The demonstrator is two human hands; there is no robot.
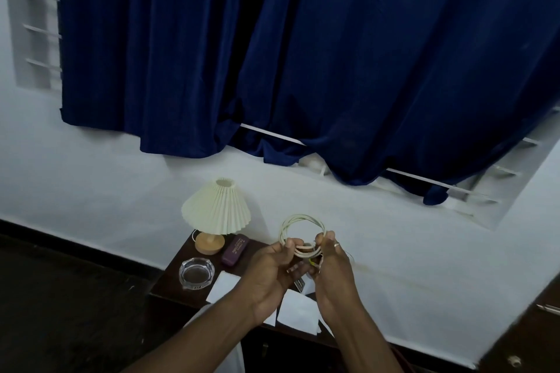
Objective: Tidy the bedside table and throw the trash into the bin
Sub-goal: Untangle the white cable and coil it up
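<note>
A coiled white cable (pixel 298 222) is held up above the dark bedside table (pixel 169 274). My left hand (pixel 269 274) pinches the coil's left side and my right hand (pixel 331 269), with a ring on one finger, grips its right side. A small yellow-tipped end of the cable hangs between my palms. On the table stand a pleated cream lamp (pixel 216 210) on a wooden base, a glass ashtray (pixel 196 273) and a purple case (pixel 235 249). White papers (pixel 222 286) lie on the table's front, partly hidden by my arms. A small dark item under my hands is mostly hidden.
A white wall runs behind the table. Dark blue curtains (pixel 303 54) hang over a barred window above. The floor (pixel 60 297) to the left is dark. A wooden edge (pixel 539 306) shows at the far right.
</note>
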